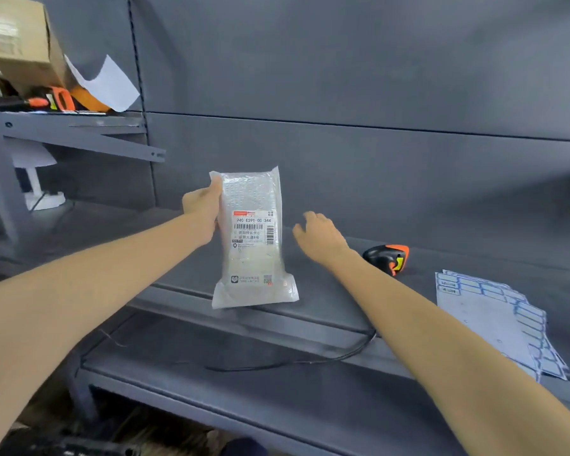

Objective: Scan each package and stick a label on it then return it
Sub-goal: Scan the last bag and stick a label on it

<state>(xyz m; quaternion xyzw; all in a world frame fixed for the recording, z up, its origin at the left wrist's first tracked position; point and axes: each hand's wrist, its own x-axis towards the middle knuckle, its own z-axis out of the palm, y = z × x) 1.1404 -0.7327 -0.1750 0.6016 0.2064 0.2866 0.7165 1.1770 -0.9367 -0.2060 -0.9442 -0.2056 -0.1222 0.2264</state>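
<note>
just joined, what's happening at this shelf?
A person stands a clear bubble-wrap package with a printed shipping label upright on the grey metal shelf, left hand gripping its upper left edge. The right hand hovers open beside it, holding nothing. A black-and-orange handheld scanner lies further right, and blue-bordered sticker sheets sit near the shelf's front edge.

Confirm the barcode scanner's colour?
Black with orange trim, on the barcode scanner, in the head view.
</note>
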